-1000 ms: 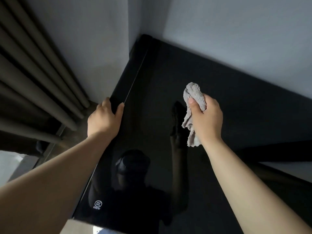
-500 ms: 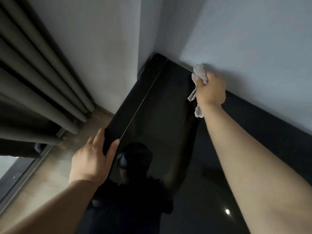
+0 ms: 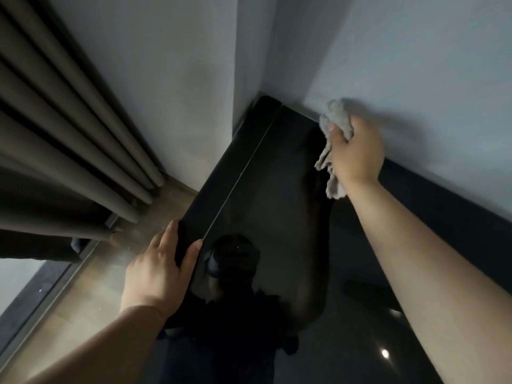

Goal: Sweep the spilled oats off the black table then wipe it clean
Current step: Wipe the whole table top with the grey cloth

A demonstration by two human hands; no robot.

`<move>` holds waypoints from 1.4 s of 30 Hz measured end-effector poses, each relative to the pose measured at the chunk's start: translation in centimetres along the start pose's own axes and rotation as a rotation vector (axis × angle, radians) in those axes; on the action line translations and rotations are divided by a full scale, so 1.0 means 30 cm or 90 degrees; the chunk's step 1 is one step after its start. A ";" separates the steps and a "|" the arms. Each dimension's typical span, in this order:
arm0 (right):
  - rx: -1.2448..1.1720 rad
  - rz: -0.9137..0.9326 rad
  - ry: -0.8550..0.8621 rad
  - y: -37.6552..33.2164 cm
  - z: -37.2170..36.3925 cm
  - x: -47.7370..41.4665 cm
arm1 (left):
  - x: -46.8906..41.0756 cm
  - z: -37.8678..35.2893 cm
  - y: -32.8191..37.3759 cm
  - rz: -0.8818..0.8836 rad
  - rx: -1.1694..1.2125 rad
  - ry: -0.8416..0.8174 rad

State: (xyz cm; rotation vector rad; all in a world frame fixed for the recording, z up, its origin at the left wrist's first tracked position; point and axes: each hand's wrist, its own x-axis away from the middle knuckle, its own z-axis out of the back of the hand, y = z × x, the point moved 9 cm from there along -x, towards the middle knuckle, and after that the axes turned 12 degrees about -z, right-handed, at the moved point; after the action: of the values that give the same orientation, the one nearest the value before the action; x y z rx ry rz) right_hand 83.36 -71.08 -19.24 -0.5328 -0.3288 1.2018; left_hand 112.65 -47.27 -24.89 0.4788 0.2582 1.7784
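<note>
The glossy black table [image 3: 266, 189] runs from the bottom of the view up into the corner of two walls. My right hand [image 3: 356, 153] grips a crumpled grey cloth [image 3: 333, 126] at the table's far edge, right where it meets the back wall. The cloth's loose end hangs below my fist over the tabletop. My left hand [image 3: 159, 268] holds the table's left edge, thumb on top and fingers down the side. No oats show on the dark surface.
White walls [image 3: 415, 65] close the table in at the back and on the left. Grey curtain folds [image 3: 69, 120] hang at left above a wooden floor [image 3: 91, 295] and a window track. The tabletop reflects my head and arms.
My right hand carried the cloth from the middle of the table out to the far edge against the back wall. My left hand slid nearer along the left edge as the view tilted up.
</note>
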 end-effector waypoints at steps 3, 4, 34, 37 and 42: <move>0.073 -0.055 0.024 -0.003 -0.086 -0.052 | 0.001 -0.001 0.003 0.001 -0.006 -0.001; 0.091 -0.036 0.017 -0.033 -0.111 -0.019 | 0.001 -0.004 0.003 0.002 -0.006 -0.003; -0.113 -0.099 0.032 0.115 0.061 0.320 | -0.002 -0.019 -0.010 -0.037 0.005 0.019; 0.014 -0.105 0.063 0.081 -0.006 0.387 | -0.004 -0.024 -0.016 -0.041 0.003 0.015; -0.073 0.048 -0.092 -0.027 -0.043 0.695 | -0.008 -0.021 -0.015 -0.048 0.001 0.021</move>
State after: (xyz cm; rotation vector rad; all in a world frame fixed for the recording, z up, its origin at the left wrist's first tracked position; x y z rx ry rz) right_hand 91.64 -51.95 -20.64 -0.5633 -0.5065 1.3030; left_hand 112.80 -47.35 -25.68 0.4360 0.2965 1.7131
